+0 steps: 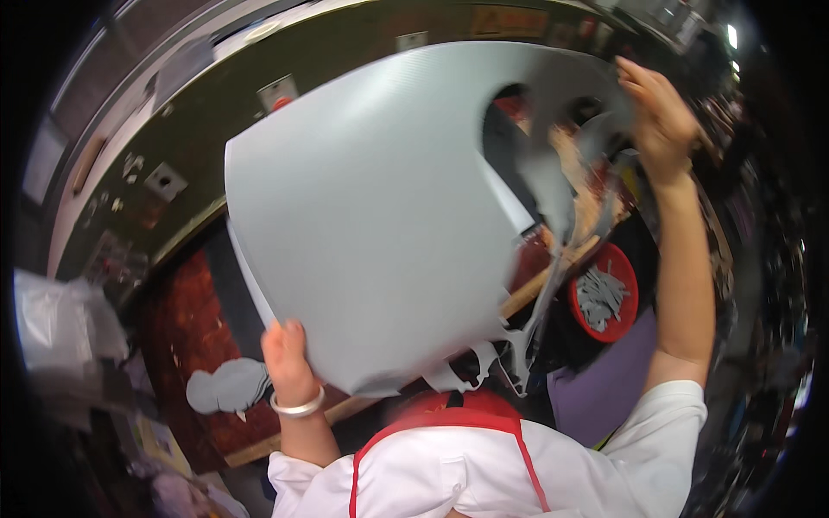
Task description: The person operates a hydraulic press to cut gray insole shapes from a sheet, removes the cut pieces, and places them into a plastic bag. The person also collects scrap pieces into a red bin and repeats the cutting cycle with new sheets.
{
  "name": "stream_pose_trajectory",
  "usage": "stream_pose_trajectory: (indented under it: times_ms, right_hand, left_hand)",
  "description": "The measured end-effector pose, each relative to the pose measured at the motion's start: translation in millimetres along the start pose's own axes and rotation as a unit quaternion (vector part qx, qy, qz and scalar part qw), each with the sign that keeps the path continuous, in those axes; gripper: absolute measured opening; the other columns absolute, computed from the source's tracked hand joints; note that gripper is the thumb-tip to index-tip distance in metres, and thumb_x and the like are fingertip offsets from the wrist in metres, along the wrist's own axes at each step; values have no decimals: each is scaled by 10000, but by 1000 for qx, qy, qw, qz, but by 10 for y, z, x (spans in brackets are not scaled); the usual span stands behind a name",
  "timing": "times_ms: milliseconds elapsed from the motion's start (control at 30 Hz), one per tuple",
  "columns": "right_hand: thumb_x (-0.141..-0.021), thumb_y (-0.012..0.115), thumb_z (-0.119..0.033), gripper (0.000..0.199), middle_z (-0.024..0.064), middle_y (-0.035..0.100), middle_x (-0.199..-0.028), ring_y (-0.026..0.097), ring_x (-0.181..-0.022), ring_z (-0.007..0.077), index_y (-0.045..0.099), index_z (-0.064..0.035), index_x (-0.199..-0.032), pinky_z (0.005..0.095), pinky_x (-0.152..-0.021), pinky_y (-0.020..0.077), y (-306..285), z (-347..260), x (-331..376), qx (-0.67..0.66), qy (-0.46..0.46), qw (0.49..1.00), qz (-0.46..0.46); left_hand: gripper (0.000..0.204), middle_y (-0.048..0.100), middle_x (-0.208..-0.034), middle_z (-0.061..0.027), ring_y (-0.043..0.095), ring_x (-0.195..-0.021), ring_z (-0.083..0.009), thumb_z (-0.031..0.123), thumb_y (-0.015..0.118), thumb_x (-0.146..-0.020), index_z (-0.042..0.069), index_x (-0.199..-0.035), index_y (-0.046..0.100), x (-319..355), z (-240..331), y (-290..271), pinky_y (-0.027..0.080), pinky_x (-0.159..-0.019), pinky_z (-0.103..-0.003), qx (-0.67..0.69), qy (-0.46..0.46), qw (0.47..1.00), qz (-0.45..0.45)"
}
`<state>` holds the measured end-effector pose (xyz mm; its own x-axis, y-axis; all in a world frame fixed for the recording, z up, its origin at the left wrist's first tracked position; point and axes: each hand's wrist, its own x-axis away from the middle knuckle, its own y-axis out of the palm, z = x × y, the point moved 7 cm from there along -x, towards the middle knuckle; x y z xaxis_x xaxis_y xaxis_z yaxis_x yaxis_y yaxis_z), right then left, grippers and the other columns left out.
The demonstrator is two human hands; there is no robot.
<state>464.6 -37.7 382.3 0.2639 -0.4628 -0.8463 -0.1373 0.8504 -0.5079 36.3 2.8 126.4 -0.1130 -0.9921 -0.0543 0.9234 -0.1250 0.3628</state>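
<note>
Sheet of smooth grey material spans the space between both hands, raised in front of the chest and over the work surface, bowed slightly along its upper edge. Its left part is whole; its right part is a ragged web of cut-out holes and thin strips, blurred in places. The left hand, with a pale bracelet at the wrist, grasps the lower left edge. The right hand, reaching higher, grips the cut-up far right edge, its fingers blurred. Beneath the right side stands a red bowl holding grey scraps, near a purple panel. Beside the left hand, overlapping grey pieces lie on a reddish-brown board.
</note>
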Motion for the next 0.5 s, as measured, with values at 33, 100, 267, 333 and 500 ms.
stream_pose_trajectory:
  times_ms: [33, 100, 267, 333, 500]
  right_hand:
    - [-897, 603, -199, 281, 130, 635, -954, 624, -836, 290, 609, -65, -1144, 329, -726, 505, 432, 54, -9, 44, -2, 999, -3]
    - [-875, 622, -289, 416, 135, 584, -1066, 550, -954, 334, 545, -101, -1238, 383, -827, 463, 1205, 153, 280, 22, 98, 992, -70]
    - [-777, 689, -205, 340, 153, 591, -1079, 545, -1014, 336, 630, -32, -1064, 405, -854, 457, 1784, -62, 1884, -19, 187, 954, -232]
    - [-772, 694, -197, 331, 183, 590, -1080, 538, -1025, 362, 636, -9, -1039, 419, -865, 446, 1709, -28, 2586, -14, 301, 909, -289]
    - [-795, 689, -243, 405, 231, 575, -1082, 537, -1029, 379, 614, 35, -1080, 418, -917, 425, 1382, 97, 3426, 50, 398, 871, -283]
  left_hand:
    - [276, 633, -915, -69, 603, -766, -141, 210, 507, -954, -21, -1098, 546, -221, 13, -144, 479, -646, -271, -103, 30, 994, 8]
    - [316, 578, -763, -24, 549, -662, -108, 210, 536, -944, -19, -1162, 525, -676, -185, -470, 438, -564, -268, -329, -5, 942, 60]
    - [661, 599, -924, -170, 572, -724, -252, 221, 647, -858, -10, -1388, 327, -532, -857, -917, 492, -704, -356, -511, -71, 852, 85]
    - [694, 579, -1080, -213, 600, -863, -298, 212, 680, -826, -17, -1383, 335, -318, -968, -870, 494, -786, -369, -536, -34, 839, 89]
    - [600, 511, -1143, -213, 583, -948, -353, 145, 676, -802, 22, -1329, 417, -195, -882, -626, 495, -806, -416, -587, 93, 793, 134]
